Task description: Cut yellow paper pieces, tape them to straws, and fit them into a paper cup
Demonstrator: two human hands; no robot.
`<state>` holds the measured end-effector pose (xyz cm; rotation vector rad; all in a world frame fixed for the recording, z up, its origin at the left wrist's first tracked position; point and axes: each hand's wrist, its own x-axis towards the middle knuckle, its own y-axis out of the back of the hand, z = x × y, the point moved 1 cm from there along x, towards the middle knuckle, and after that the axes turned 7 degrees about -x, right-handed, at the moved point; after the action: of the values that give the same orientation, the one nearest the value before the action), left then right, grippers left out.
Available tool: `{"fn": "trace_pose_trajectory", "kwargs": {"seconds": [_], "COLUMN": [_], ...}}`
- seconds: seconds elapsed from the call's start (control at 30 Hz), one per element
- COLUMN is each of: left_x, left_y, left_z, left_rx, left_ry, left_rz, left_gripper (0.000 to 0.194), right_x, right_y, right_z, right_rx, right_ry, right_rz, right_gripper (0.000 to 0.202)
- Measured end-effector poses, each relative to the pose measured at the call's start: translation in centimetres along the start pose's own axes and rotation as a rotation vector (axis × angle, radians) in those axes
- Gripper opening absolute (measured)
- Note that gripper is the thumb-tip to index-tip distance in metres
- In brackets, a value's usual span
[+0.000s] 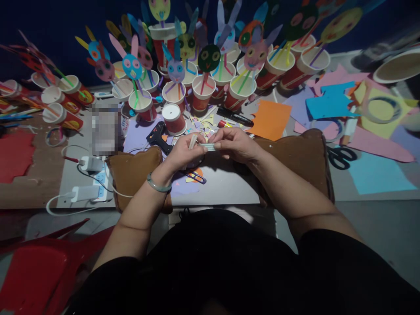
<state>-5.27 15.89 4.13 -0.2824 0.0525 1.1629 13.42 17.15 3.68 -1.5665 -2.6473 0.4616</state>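
A grey tabletop (pixel 226 190) is being covered by many paper cups (pixel 203 89) holding straw-stemmed paper faces, ranged from ten to two o'clock of the hands. Brown cushions (pixel 295 153) are being overlapped by the forearms at eight and three o'clock. An orange sheet (pixel 271 119) is being displayed at two o'clock, black-handled scissors (pixel 342 157) at three, and a black glue gun (pixel 159 136) between nine and ten. At the centre, a pale, narrow strip (pixel 210 147) is being stretched between the left hand (pixel 186 152) and the right hand (pixel 235 144), its ends being pinched by the fingers of each. A small pale stick (pixel 193 141) is also being grasped in the left hand.
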Motion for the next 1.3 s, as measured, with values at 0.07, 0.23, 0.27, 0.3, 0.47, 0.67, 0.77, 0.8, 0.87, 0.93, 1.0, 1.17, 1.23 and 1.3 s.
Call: {"fn": "trace_pose_trajectory", "kwargs": {"seconds": [0.07,0.23,0.27,0.3,0.47,0.67,0.77,0.8,0.87,0.93,1.0,1.17,1.23,1.3], "left_x": [0.1,0.4,0.4,0.4,0.4,0.1,-0.3,-0.4,-0.5,-0.5,-0.5,-0.5,-0.5,-0.5], "left_y": [0.0,0.0,0.0,0.0,0.0,-0.5,-0.7,-0.8,-0.7,-0.6,-0.6,-0.8,-0.9,-1.0], "left_z": [-0.1,-0.3,-0.4,-0.4,-0.6,0.1,0.4,0.4,0.3,0.2,0.2,0.2,0.1,0.0], "left_rx": [0.02,0.024,0.023,0.02,-0.061,-0.209,-0.271,-0.277,-0.273,-0.257,-0.234,-0.196,-0.206,-0.22], "left_ry": [0.001,-0.019,-0.023,-0.024,-0.013,0.039,0.085,0.095,0.113,0.118,0.107,0.089,0.103,0.114], "left_rz": [0.007,0.026,0.028,0.028,-0.011,-0.045,-0.105,-0.118,-0.142,-0.161,-0.167,-0.145,-0.147,-0.153], "left_gripper": [0.028,0.024,0.023,0.023,0.027,0.034,0.039,0.04,0.042,0.043,0.044,0.045,0.046,0.045], "right_x": [0.0,0.0,0.0,0.0,0.1,-0.2,-0.3,-0.3,-0.2,-0.1,-0.1,-0.1,-0.1,0.0], "right_y": [0.0,0.0,0.0,0.0,0.3,0.6,0.6,0.5,0.4,0.2,0.2,0.5,0.6,0.7], "right_z": [0.0,-0.1,-0.1,-0.1,-0.2,-0.2,0.0,0.2,0.4,0.6,0.6,0.2,0.2,0.2], "right_rx": [0.004,0.048,0.056,0.063,0.077,0.158,0.196,0.199,0.19,0.154,0.091,-0.135,-0.186,-0.183], "right_ry": [0.002,-0.028,-0.035,-0.039,-0.046,-0.028,-0.007,0.0,0.014,0.031,0.061,0.162,0.178,0.17], "right_rz": [-0.002,-0.004,-0.003,-0.002,-0.025,-0.045,-0.066,-0.073,-0.079,-0.07,-0.058,-0.086,-0.087,-0.074], "right_gripper": [0.035,0.034,0.034,0.033,0.031,0.031,0.028,0.028,0.029,0.032,0.035,0.04,0.04,0.04]}}
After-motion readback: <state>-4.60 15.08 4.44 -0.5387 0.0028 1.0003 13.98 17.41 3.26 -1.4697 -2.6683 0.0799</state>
